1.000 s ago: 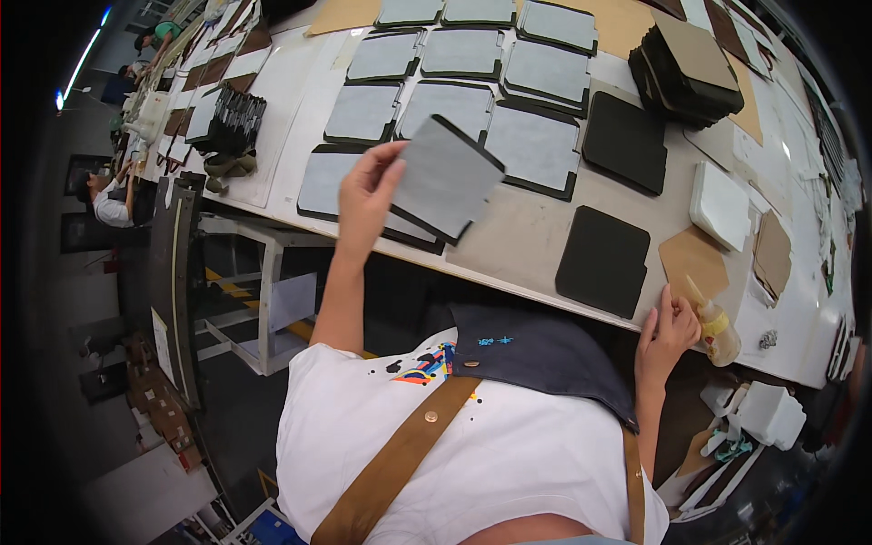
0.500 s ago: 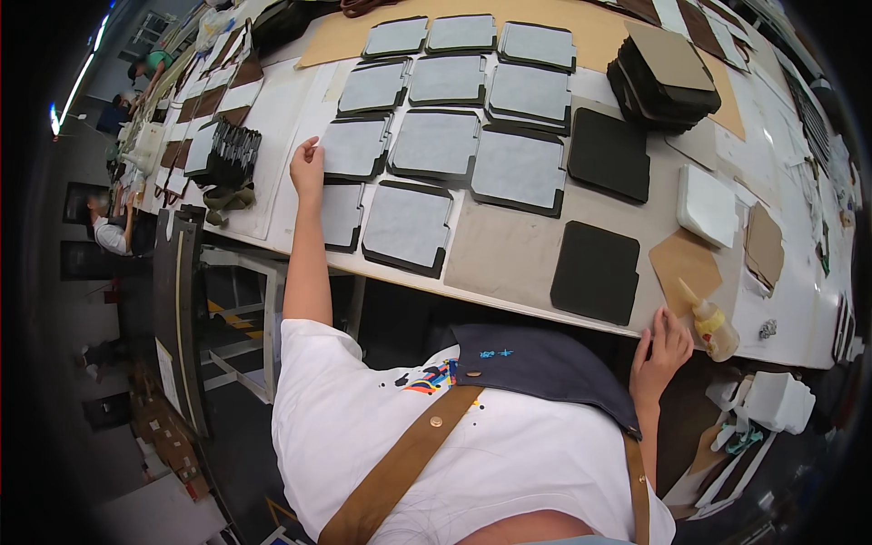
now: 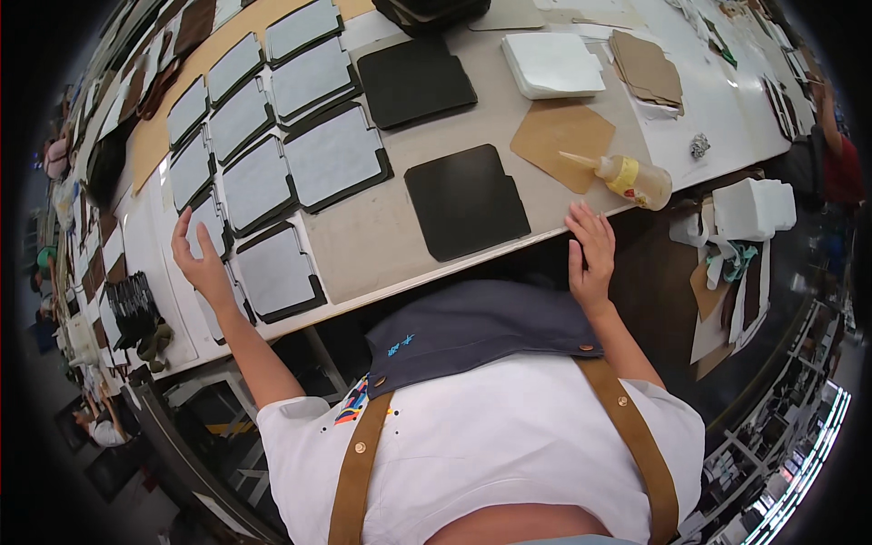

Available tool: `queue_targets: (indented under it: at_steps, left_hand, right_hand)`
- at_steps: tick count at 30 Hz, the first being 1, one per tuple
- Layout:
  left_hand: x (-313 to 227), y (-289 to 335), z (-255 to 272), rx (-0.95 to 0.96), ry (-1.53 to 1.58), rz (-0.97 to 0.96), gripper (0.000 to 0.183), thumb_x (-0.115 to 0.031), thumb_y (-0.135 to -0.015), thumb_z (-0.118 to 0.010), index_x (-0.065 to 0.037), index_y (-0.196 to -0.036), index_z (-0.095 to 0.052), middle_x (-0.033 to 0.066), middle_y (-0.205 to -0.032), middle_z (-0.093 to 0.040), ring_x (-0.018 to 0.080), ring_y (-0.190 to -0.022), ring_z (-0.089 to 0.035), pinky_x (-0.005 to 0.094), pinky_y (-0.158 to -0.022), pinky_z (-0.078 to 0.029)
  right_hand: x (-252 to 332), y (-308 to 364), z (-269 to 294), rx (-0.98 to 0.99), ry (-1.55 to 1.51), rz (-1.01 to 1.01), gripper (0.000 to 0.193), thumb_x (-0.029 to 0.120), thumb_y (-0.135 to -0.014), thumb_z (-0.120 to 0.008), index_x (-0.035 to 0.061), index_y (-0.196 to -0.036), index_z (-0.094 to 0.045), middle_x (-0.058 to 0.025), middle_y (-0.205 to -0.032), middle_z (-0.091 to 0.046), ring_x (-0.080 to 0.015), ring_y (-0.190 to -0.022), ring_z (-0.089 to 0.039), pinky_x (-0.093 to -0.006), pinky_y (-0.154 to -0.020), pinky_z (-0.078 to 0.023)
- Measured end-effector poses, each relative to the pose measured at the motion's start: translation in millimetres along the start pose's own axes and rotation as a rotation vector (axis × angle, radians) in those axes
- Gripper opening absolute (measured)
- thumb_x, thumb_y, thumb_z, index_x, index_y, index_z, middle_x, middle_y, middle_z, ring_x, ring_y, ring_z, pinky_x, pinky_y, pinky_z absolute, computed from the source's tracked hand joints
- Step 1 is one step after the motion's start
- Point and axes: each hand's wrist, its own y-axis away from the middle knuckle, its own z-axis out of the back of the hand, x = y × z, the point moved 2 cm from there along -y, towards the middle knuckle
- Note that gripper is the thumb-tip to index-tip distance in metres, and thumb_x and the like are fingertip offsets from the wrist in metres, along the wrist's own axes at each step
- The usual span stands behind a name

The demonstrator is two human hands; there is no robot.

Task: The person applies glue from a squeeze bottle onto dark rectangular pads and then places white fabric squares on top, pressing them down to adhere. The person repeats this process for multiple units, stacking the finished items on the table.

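My left hand [image 3: 203, 261] is over the near left of the table, its fingers spread and holding nothing. Beneath and beside it lie rows of black panels with pale grey sheets on them, among them one panel [image 3: 275, 272] just to its right. At the table's front edge rests my right hand [image 3: 592, 250], empty, fingers apart. A glue bottle [image 3: 643, 183] with a yellow band and long nozzle lies on its side just beyond that hand. Two bare black panels [image 3: 468, 202] lie between my hands and farther back.
A tan sheet [image 3: 556, 145] lies by the bottle nozzle. Behind it are a white stack [image 3: 550, 68] and brown card pieces [image 3: 647, 71]. A dark bundle [image 3: 136, 309] sits at the table's left. White foam-like packing [image 3: 754, 209] is beyond the right front edge. Other people are at the sides.
My view has turned to the right. My left hand's fingers have opened away from the panel edge they were touching. My right hand stays at the table edge by the bottle.
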Motion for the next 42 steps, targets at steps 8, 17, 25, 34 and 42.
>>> queue_targets:
  at_steps: [8, 17, 25, 34, 42]
  left_hand:
    - [-90, 28, -34, 0.136, 0.224, -0.069, 0.029, -0.011, -0.099, -0.058, -0.005, -0.127, -0.064, 0.0073, -0.131, -0.061, 0.0219, -0.126, -0.052, 0.0374, -0.111, -0.035]
    - [-143, 71, -73, 0.288, 0.409, -0.069, 0.025, -0.006, -0.095, -0.060, -0.006, -0.119, -0.067, 0.0088, -0.126, -0.063, 0.0233, -0.122, -0.054, 0.0356, -0.107, -0.038]
    - [-186, 112, -101, 0.514, 0.302, -0.353, 0.031, -0.001, -0.086, -0.065, -0.008, -0.116, -0.069, 0.0064, -0.127, -0.064, 0.0283, -0.123, -0.054, 0.0403, -0.106, -0.036]
    - [-192, 132, -110, 0.520, 0.193, -0.517, 0.031, -0.005, -0.082, -0.071, -0.012, -0.112, -0.072, 0.0026, -0.129, -0.064, 0.0295, -0.127, -0.051, 0.0461, -0.106, -0.034]
    - [-185, 129, -105, 0.470, 0.215, -0.434, 0.026, -0.003, -0.083, -0.069, -0.012, -0.107, -0.073, 0.0020, -0.123, -0.067, 0.0281, -0.124, -0.052, 0.0451, -0.107, -0.032]
  right_hand:
    - [-24, -25, 40, -0.279, -1.154, -0.797, 0.029, 0.018, -0.105, -0.051, -0.0063, -0.113, -0.065, -0.0173, -0.110, -0.070, -0.0189, -0.098, -0.066, -0.0330, -0.091, -0.052]
    - [-66, -36, 65, -0.555, -0.435, -0.479, 0.026, 0.020, -0.100, -0.063, -0.0021, -0.114, -0.061, -0.0055, -0.097, -0.060, -0.0135, -0.088, -0.056, -0.0278, -0.089, -0.046]
    - [-124, -42, 65, -0.081, -0.390, -0.684, 0.062, 0.045, -0.096, -0.066, -0.0018, -0.136, -0.053, -0.0137, -0.130, -0.054, -0.0214, -0.118, -0.053, -0.0348, -0.102, -0.040]
    - [-42, -75, 72, -0.381, -0.901, -0.502, 0.067, 0.035, -0.085, -0.080, 0.0091, -0.138, -0.048, -0.0064, -0.128, -0.054, -0.0190, -0.114, -0.056, -0.0330, -0.101, -0.048]
    - [17, -81, 30, -0.223, -0.642, -0.243, 0.071, 0.020, -0.077, -0.088, 0.0056, -0.133, -0.047, -0.0101, -0.125, -0.055, -0.0223, -0.118, -0.056, -0.0360, -0.105, -0.044]
